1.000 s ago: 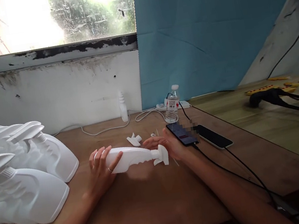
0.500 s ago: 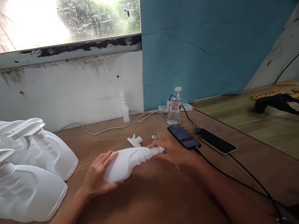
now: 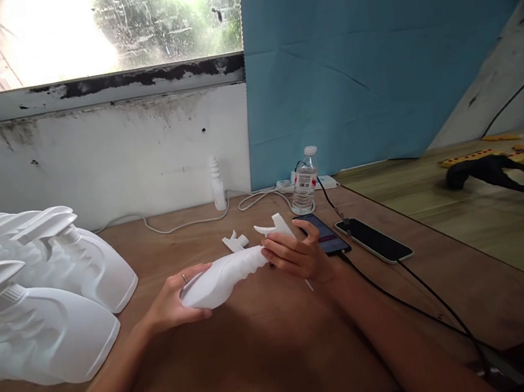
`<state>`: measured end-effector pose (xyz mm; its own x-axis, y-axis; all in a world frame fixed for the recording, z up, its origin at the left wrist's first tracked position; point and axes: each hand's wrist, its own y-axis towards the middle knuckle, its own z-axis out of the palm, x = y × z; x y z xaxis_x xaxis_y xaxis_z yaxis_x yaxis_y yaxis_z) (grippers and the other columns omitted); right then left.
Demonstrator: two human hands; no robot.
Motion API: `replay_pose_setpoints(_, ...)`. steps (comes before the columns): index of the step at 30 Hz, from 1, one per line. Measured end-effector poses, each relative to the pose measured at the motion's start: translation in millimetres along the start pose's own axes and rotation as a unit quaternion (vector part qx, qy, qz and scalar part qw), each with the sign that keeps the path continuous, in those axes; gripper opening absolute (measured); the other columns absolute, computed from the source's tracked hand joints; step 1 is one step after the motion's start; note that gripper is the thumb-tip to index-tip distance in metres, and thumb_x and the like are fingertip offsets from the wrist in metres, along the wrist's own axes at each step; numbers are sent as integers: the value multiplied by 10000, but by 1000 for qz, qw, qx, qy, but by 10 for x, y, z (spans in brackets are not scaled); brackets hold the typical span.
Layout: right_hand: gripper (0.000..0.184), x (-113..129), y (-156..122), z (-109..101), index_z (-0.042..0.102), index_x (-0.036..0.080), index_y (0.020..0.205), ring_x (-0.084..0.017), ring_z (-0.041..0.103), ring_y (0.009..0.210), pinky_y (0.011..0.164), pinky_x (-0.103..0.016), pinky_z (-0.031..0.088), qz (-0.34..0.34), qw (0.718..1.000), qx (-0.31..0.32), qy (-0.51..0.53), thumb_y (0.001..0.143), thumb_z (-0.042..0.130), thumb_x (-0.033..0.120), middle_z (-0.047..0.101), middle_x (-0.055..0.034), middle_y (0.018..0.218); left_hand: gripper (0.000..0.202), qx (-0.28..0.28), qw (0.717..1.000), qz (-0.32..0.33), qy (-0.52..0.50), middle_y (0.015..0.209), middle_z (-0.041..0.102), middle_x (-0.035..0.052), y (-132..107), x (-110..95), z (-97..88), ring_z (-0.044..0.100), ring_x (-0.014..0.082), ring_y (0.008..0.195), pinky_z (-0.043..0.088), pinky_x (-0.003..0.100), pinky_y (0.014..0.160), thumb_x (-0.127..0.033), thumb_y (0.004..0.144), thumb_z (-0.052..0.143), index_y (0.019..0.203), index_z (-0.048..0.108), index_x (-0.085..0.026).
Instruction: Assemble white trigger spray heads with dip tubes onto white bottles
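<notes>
A white bottle (image 3: pixel 228 277) is held lying nearly level, in front and to the left of the clear water bottle (image 3: pixel 304 182). Its broad base is clasped by the left hand (image 3: pixel 177 302), with a ringed finger laid along the top and the thumb kept on the lower side. Its neck end is wrapped by the right hand's (image 3: pixel 301 256) curled fingers, one digit being raised apart. A spray head (image 3: pixel 282 224) is seen above them; its join is hidden.

Brown table (image 3: pixel 208 390) | white spray bottles (image 3: pixel 71 325) | loose spray head (image 3: pixel 235 243) | small bottle (image 3: pixel 218 188) | clear bottle (image 3: pixel 304 192) | phone (image 3: pixel 331 241)
</notes>
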<state>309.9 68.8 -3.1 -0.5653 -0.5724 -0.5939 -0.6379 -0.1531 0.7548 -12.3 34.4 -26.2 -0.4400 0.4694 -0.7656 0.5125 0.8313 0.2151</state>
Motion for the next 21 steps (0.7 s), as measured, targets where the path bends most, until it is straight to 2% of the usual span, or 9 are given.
replay_pose_setpoints(4, 169, -153, -110, -10, 551, 267, 821, -106, 656, 975, 1123, -446, 265, 67, 997, -16, -48, 865, 625, 122, 728, 93, 942, 698, 30, 998, -40, -33, 1296, 596, 67, -10, -68, -85, 593, 292, 1086, 484, 361, 899, -406, 682, 734, 1330, 525, -254)
replay_pose_setpoints(6, 160, -280, -226, -19, 536, 258, 826, -151, 661, 963, 1091, -471, 293, 197, 975, -57, -81, 857, 608, 119, 726, 56, 913, 630, 15, 997, -49, -49, 1250, 621, 68, -32, -61, -155, 597, 299, 1061, 480, 352, 879, -465, 712, 687, 1282, 570, -226)
replay_pose_setpoints(9, 110, -423, -390, -8, 579, 234, 913, -218, 654, 946, 1048, -516, 326, 413, 903, -96, -65, 820, 635, 220, 711, -25, 942, 688, -87, 991, -51, -84, 1236, 618, 102, -43, 51, -196, 581, 325, 1073, 476, 362, 867, -561, 718, 637, 1280, 557, -172)
replay_pose_setpoints(12, 246, -434, -436, 44, 631, 202, 953, -238, 647, 891, 903, -439, 453, 617, 776, -94, 89, 774, 651, 370, 697, -63, 928, 729, -223, 967, -57, -110, 1207, 613, 132, 27, 253, -135, 572, 329, 1071, 477, 386, 851, -620, 744, 580, 1291, 517, -142)
replay_pose_setpoints(14, 288, -391, -397, 88, 645, 188, 879, -232, 648, 782, 753, -376, 499, 722, 641, -96, 243, 721, 673, 427, 688, -60, 825, 655, -291, 949, -67, -103, 1128, 631, 125, 133, 394, -79, 583, 305, 1027, 473, 396, 861, -610, 786, 549, 1238, 541, -137)
replay_pose_setpoints(16, 308, -343, -338, 125, 617, 188, 751, -211, 631, 646, 648, -353, 502, 774, 507, -89, 369, 645, 719, 459, 665, -44, 718, 563, -337, 935, -66, -93, 1087, 634, 110, 287, 517, -41, 587, 278, 1008, 464, 397, 891, -574, 831, 525, 1194, 555, -144)
replay_pose_setpoints(17, 324, -324, -312, 139, 590, 191, 698, -199, 618, 598, 609, -346, 499, 785, 457, -84, 410, 610, 740, 465, 656, -39, 690, 532, -356, 928, -58, -92, 1095, 628, 105, 382, 571, -32, 586, 268, 1016, 461, 394, 906, -557, 846, 520, 1187, 552, -151)
replay_pose_setpoints(19, 351, -303, -285, 156, 548, 196, 646, -177, 592, 540, 552, -331, 489, 795, 398, -75, 452, 573, 765, 462, 649, -35, 670, 517, -390, 916, -33, -95, 1131, 615, 104, 604, 670, -26, 586, 253, 1037, 465, 382, 915, -543, 851, 528, 1204, 528, -165)
replay_pose_setpoints(21, 350, -301, -294, 161, 541, 195, 641, -156, 568, 509, 519, -310, 473, 795, 381, -73, 466, 571, 768, 451, 640, -29, 648, 532, -413, 906, -18, -95, 1158, 608, 110, 849, 765, -26, 594, 244, 1047, 478, 365, 901, -539, 841, 551, 1227, 500, -176)
